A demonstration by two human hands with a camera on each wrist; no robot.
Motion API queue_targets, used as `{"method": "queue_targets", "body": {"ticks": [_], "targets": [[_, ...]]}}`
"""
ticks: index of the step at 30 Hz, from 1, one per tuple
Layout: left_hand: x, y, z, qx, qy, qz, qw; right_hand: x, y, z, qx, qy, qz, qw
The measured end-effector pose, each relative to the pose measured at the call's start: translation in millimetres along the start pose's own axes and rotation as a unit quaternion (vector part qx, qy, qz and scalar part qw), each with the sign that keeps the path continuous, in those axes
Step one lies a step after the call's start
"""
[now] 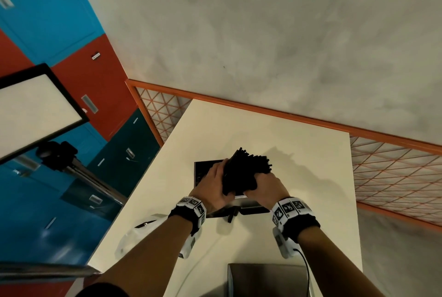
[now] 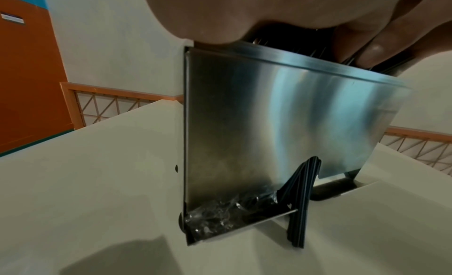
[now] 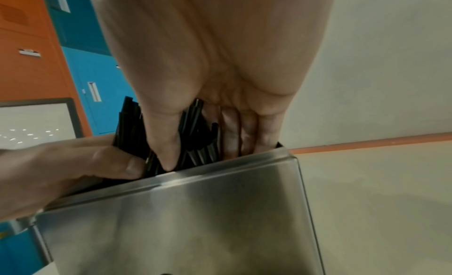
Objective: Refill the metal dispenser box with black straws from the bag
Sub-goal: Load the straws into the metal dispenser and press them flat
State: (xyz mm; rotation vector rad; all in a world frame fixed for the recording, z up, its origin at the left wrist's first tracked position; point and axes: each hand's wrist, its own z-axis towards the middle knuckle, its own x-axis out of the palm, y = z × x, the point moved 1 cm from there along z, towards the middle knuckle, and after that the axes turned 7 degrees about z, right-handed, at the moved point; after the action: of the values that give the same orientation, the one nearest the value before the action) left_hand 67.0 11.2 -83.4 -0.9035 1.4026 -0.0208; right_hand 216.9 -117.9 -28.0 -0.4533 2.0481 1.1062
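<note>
The metal dispenser box [image 1: 203, 171] stands open-topped in the middle of the cream table [image 1: 311, 165]. A thick bundle of black straws [image 1: 247, 167] sticks up out of its top, fanned and tilted to the right. My left hand [image 1: 218, 177] grips the bundle from the left, my right hand [image 1: 259, 183] from the right. In the right wrist view my fingers [image 3: 244, 132] reach down among the straws [image 3: 198, 142] inside the box [image 3: 195, 221]. A few straws [image 2: 298, 201] poke out of the bottom slot of the box [image 2: 281, 124].
A clear plastic bag [image 1: 138, 237] lies at the table's left edge by my left forearm. A flat metal lid [image 1: 267, 277] lies at the near edge. Crumpled clear plastic [image 2: 215, 215] sits in the box's bottom tray. An orange mesh rail [image 1: 394, 177] runs behind the table.
</note>
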Motion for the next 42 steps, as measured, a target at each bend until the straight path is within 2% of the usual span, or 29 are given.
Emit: {"method": "queue_targets", "body": {"ticks": [5, 10, 15, 22, 29, 37, 40, 42], "targets": [[-1.0, -3.2, -0.5, 0.001, 0.002, 0.012, 1.0, 0.8, -1.7, -4.9, -0.054, 0.021, 0.057, 0.997], [-0.3, -5.6, -1.5, -0.002, -0.007, 0.012, 1.0, -6.5, -14.8, -1.4, -0.044, 0.041, 0.087, 0.994], [-0.2, -7.8, -1.6, -0.001, -0.009, 0.022, 1.0, -0.6, -12.9, 2.2, -0.084, 0.067, 0.07, 0.992], [-1.6, -9.8, -2.7, -0.014, -0.013, 0.021, 1.0, 26.0, -15.3, 18.2, -0.077, 0.028, -0.024, 0.996], [-3.3, -10.1, -1.2, -0.029, -0.011, 0.003, 1.0, 24.6, -20.9, 20.9, -0.127, 0.028, 0.032, 0.991], [-3.7, -11.0, 0.2, -0.064, -0.038, -0.046, 0.996, 23.6, -19.7, 3.8, -0.12, -0.046, 0.099, 0.987], [-3.6, -12.2, 5.5, -0.072, -0.055, -0.059, 0.994, 15.8, -16.3, -2.3, -0.147, -0.095, 0.129, 0.976], [-2.0, -11.2, 8.3, -0.068, -0.056, -0.063, 0.994, 8.6, -13.3, -3.5, -0.139, -0.1, 0.134, 0.976]]}}
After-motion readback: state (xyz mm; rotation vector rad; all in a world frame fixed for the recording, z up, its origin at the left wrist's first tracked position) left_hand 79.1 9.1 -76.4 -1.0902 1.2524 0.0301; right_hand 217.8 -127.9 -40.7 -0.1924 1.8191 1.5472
